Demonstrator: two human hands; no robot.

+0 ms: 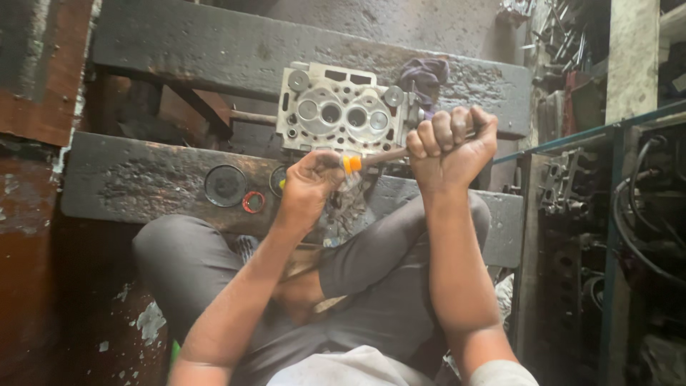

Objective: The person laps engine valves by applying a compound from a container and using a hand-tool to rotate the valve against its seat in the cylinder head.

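A grey metal cylinder head (341,109) with two round chambers lies across two dark wooden beams. My right hand (451,146) is clenched in a fist around the thin wooden shaft of a lapping stick (379,158), just right of the head's near edge. My left hand (311,182) pinches the same stick at its orange tip, against the head's lower edge. My knees in grey trousers (379,279) are drawn up below the hands.
A round black lid (225,185) and a small red ring (253,202) rest on the near beam (143,187). A purple rag (426,73) lies behind the head. Metal racks with hoses and engine parts (629,214) stand at the right. A rusty wall (36,71) is at the left.
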